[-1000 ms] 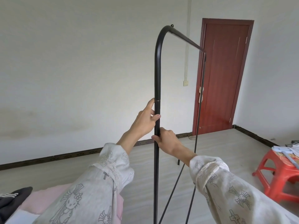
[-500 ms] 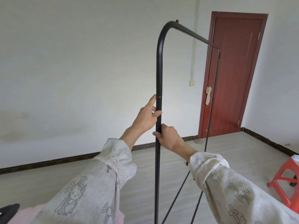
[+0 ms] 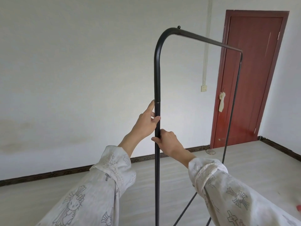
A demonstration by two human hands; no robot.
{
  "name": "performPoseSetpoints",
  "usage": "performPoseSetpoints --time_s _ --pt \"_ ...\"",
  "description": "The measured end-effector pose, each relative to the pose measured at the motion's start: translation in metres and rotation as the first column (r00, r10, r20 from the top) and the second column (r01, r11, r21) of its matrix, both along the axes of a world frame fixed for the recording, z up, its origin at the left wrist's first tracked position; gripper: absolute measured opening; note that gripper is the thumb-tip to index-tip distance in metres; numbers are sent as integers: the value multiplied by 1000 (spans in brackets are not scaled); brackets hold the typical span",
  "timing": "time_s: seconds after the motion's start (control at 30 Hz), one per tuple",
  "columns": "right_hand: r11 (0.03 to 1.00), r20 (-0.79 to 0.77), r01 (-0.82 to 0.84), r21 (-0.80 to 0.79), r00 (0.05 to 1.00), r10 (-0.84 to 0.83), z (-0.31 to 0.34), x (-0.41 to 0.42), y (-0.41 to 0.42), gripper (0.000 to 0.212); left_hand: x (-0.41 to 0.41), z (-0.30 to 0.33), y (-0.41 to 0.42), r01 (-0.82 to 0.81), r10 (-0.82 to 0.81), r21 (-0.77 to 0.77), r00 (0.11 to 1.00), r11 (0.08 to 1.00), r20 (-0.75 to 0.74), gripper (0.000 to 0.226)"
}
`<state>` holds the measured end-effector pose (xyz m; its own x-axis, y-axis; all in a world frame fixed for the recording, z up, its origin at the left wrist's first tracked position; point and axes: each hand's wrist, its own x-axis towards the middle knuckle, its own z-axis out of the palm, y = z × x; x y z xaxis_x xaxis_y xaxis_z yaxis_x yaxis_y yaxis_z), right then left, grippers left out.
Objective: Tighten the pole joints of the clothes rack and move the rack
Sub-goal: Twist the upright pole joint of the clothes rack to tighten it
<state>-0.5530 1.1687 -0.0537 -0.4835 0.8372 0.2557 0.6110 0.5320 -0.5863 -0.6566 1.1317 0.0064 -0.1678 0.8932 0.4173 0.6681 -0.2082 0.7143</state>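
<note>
A black metal clothes rack [image 3: 157, 75] stands upright in front of me, its near pole rising through the middle of the view and bending into a top bar that runs to the far pole [image 3: 232, 103]. A pole joint [image 3: 157, 101] shows as a thin seam on the near pole. My left hand [image 3: 146, 123] grips the pole just below that seam, forefinger stretched up beside it. My right hand [image 3: 167, 141] is closed around the same pole directly under the left. Both sleeves are pale grey with printed figures.
A red-brown door [image 3: 250, 75] is shut at the back right, with a light switch [image 3: 204, 88] on the white wall beside it. Pale floor spreads around the rack, bordered by a dark skirting board [image 3: 65, 172]. A red sliver [image 3: 298, 207] shows at the right edge.
The view has swung left and down: the door and far pole shifted right, and the red stool and pink bedding left the frame. Both hands kept their grip on the near pole.
</note>
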Motion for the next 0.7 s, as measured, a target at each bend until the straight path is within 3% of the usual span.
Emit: performPoseSetpoints --time_s 0.7 --pt "995 -110 22 -97 993 -32 3 -230 145 22 -228 -5 152 16 -16 -6 1000 1000 17 61"
